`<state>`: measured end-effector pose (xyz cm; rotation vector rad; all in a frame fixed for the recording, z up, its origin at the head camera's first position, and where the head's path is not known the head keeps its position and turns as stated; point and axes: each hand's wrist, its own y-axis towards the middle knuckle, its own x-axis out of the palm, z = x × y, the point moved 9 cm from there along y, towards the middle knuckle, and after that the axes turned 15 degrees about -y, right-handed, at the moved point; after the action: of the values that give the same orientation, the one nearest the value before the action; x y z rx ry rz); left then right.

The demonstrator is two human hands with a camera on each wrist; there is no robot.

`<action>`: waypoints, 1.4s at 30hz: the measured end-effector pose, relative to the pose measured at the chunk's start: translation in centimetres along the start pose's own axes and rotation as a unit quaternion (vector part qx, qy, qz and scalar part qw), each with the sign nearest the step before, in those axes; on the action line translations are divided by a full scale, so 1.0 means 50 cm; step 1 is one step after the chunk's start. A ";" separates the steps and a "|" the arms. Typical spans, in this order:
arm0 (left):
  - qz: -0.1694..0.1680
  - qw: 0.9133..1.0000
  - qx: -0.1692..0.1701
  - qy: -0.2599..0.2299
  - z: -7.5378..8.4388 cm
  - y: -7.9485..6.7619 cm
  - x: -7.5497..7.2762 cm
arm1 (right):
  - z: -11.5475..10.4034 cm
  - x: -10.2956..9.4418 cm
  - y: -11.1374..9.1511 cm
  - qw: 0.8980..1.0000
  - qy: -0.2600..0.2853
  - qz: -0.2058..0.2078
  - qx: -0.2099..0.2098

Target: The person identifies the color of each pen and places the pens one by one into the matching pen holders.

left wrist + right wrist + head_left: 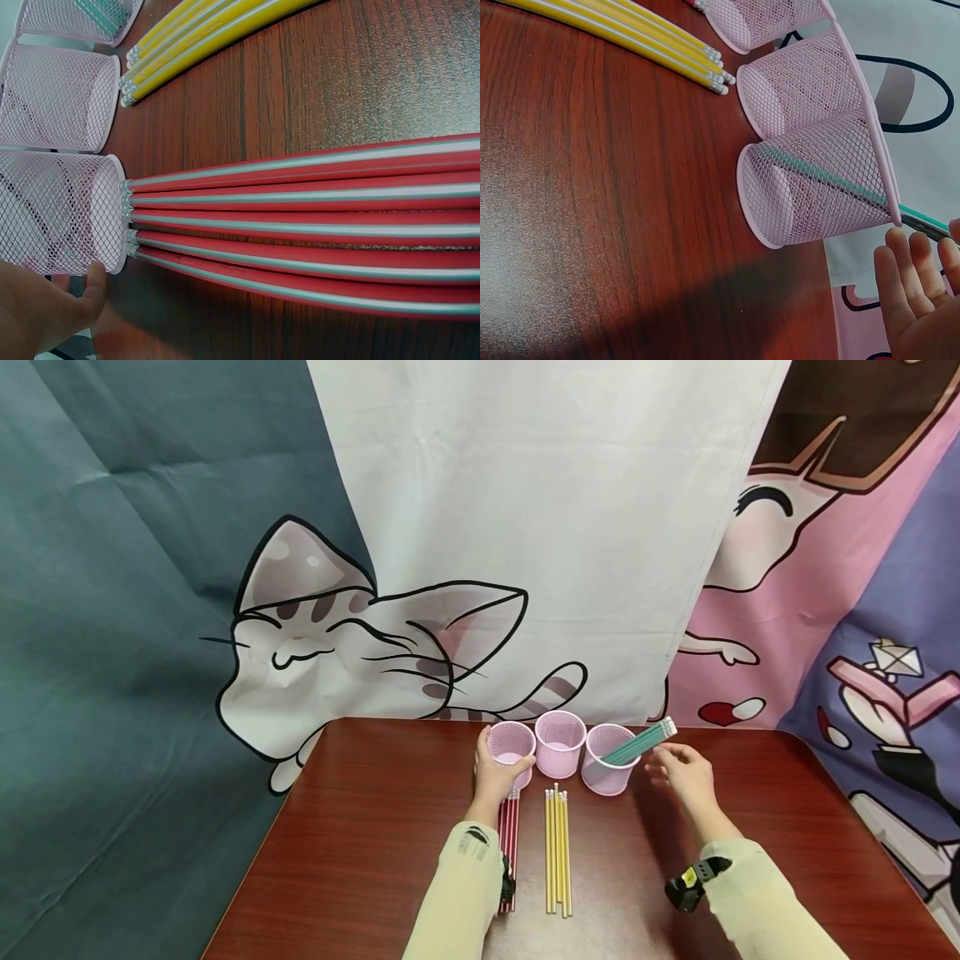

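Three pink mesh pencil cups stand side by side at the table's back. My left hand [493,778] grips the left cup [512,735], thumb across its front and fingers on its outer side. The middle cup [559,762] has no pencils in it. Green pencils [637,743] lean rightward in the right cup [604,780], eraser ends up, past the rim. Beside those ends is my right hand [688,774]; in the right wrist view its fingers [911,270] are loosely extended, not wrapped around the pencils.
Red pencils [300,221] lie in a row in front of the left cup, erasers toward it. Several yellow pencils [557,852] lie in front of the middle cup. A printed cloth [555,527] hangs behind the brown wooden table [360,843].
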<state>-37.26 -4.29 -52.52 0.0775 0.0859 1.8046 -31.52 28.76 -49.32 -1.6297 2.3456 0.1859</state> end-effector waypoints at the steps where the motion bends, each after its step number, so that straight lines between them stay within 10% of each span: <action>1: 0.000 1.000 0.001 -0.001 -0.001 0.000 0.000 | 0.011 0.001 0.007 1.000 0.012 -0.001 -0.002; 11: 0.005 0.999 0.043 -0.011 -0.002 0.003 0.000 | 0.034 0.041 0.047 0.994 0.052 -0.050 -0.081; 19: -0.002 1.000 0.001 -0.001 -0.008 0.006 0.004 | -0.072 0.110 -0.051 0.991 -0.054 -0.098 -0.076; 31: 0.008 0.999 0.037 -0.003 -0.004 0.001 0.000 | 0.027 0.226 -0.085 0.969 -0.154 -0.186 -0.051; 42: -0.001 1.000 -0.012 0.007 -0.012 0.003 0.001 | 0.092 0.242 -0.098 0.940 -0.307 -0.118 -0.091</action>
<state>-37.48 -4.29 -53.08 0.0481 0.0735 1.8043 -30.17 17.34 -57.06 -1.6134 1.6892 0.7577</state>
